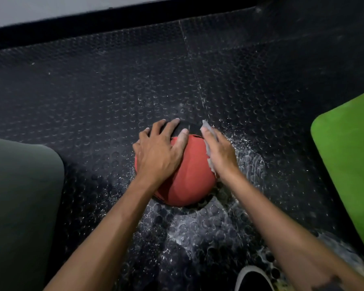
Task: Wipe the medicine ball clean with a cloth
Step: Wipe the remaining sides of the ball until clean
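At the far left lay a dark grey mat (19, 196). The left hand (158, 152) rested spread-fingered on the red and black medicine ball (189, 175), steadying it on the floor (93, 91). The right hand (219, 152) pressed a pale cloth (206, 131) flat against the ball's right side, its fingers fairly straight. Wiping looked under way; how much remained unclear. The studded black rubber floor was wet and splashed around the ball. A green mat (345, 154) lay right, a shoe (254, 278) below.
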